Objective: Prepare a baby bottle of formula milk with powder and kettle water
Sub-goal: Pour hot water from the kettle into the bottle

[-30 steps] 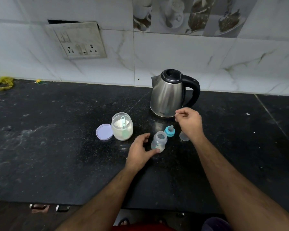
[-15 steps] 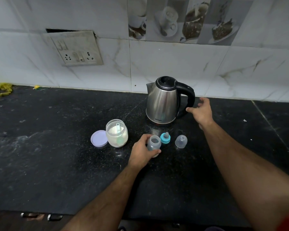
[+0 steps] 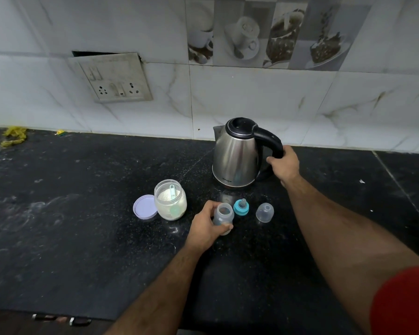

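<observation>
Two bare forearms reach in from the bottom of the view, both uncovered from elbow to wrist and lightly haired. The left hand [image 3: 207, 227] wears no ring, watch or band that shows; its forearm narrows toward the wrist. The right hand [image 3: 284, 165] is likewise bare of jewellery, with no strap at the wrist. The right arm looks much broader near the lower right corner, where the wide lens swells it. There a red sleeve [image 3: 402, 303] covers the upper arm, its rounded hem ending above the elbow; the cloth is plain, with no print or seam to make out.
</observation>
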Demonstrator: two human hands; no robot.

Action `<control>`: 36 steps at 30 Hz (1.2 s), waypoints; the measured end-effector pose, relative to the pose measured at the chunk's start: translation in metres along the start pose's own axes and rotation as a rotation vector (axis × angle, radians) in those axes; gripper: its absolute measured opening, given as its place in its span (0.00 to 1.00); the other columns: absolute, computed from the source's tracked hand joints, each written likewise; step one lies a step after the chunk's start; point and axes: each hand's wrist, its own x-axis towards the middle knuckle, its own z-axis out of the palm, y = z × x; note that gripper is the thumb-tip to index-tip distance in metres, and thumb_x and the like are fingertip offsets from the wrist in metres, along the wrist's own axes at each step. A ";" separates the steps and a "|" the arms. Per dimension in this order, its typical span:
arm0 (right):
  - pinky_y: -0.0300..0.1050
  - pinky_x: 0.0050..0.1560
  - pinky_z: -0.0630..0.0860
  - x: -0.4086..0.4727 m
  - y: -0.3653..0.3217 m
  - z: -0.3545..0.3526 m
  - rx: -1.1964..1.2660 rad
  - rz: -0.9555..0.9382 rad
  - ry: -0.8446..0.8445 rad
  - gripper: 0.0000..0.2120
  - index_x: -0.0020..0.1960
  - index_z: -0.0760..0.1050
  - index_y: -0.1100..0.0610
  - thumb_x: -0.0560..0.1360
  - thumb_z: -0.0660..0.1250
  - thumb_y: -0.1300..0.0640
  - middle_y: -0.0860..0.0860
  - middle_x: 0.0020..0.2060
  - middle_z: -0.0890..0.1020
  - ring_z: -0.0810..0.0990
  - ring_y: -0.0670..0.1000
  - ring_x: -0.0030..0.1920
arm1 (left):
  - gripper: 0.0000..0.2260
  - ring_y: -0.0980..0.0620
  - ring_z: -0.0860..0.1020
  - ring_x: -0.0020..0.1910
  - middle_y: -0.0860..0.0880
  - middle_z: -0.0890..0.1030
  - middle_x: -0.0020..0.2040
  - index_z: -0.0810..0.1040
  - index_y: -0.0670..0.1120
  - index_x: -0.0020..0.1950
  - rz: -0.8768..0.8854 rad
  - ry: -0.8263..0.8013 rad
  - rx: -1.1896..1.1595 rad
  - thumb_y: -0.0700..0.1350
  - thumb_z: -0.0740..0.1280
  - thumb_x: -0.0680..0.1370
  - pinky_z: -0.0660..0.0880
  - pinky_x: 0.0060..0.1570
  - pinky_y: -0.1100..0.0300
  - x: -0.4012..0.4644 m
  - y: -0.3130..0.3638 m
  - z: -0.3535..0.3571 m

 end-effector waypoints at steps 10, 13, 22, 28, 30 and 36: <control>0.43 0.44 0.75 -0.021 -0.003 0.015 0.324 0.088 -0.129 0.08 0.43 0.79 0.53 0.73 0.71 0.65 0.49 0.34 0.80 0.76 0.47 0.35 | 0.23 0.63 0.79 0.54 0.59 0.82 0.54 0.74 0.56 0.57 -0.015 -0.019 -0.032 0.45 0.79 0.67 0.76 0.61 0.59 -0.001 0.002 -0.001; 0.37 0.39 0.73 -0.030 -0.009 0.020 0.397 0.091 -0.094 0.07 0.45 0.79 0.53 0.73 0.72 0.64 0.48 0.34 0.79 0.75 0.44 0.33 | 0.23 0.63 0.80 0.54 0.59 0.82 0.54 0.74 0.56 0.57 -0.017 -0.013 -0.037 0.44 0.79 0.67 0.76 0.60 0.59 -0.002 0.002 0.000; 0.40 0.36 0.73 -0.039 -0.039 0.006 0.417 0.039 -0.008 0.08 0.40 0.78 0.53 0.70 0.73 0.64 0.48 0.30 0.77 0.75 0.46 0.32 | 0.23 0.61 0.79 0.55 0.58 0.82 0.55 0.74 0.55 0.57 -0.012 -0.012 -0.029 0.42 0.79 0.67 0.75 0.60 0.59 -0.002 0.001 0.001; 0.44 0.32 0.72 -0.053 -0.068 -0.036 0.424 -0.099 0.020 0.06 0.40 0.76 0.57 0.69 0.72 0.65 0.50 0.27 0.74 0.72 0.48 0.27 | 0.23 0.61 0.79 0.55 0.58 0.82 0.55 0.73 0.56 0.56 -0.012 -0.005 -0.041 0.41 0.79 0.68 0.73 0.57 0.64 -0.004 0.004 0.001; 0.45 0.30 0.71 -0.061 -0.074 -0.052 0.445 -0.131 0.047 0.07 0.38 0.75 0.56 0.67 0.72 0.64 0.50 0.26 0.74 0.72 0.49 0.25 | 0.23 0.61 0.79 0.55 0.58 0.81 0.55 0.73 0.57 0.55 -0.007 0.000 -0.041 0.41 0.79 0.68 0.73 0.56 0.65 -0.003 0.005 0.002; 0.43 0.27 0.67 -0.103 -0.072 -0.091 0.372 -0.192 0.092 0.08 0.35 0.74 0.58 0.67 0.72 0.65 0.51 0.25 0.72 0.69 0.48 0.24 | 0.26 0.58 0.80 0.54 0.54 0.82 0.55 0.73 0.52 0.57 -0.029 0.011 -0.038 0.41 0.81 0.65 0.75 0.57 0.61 -0.001 0.001 0.001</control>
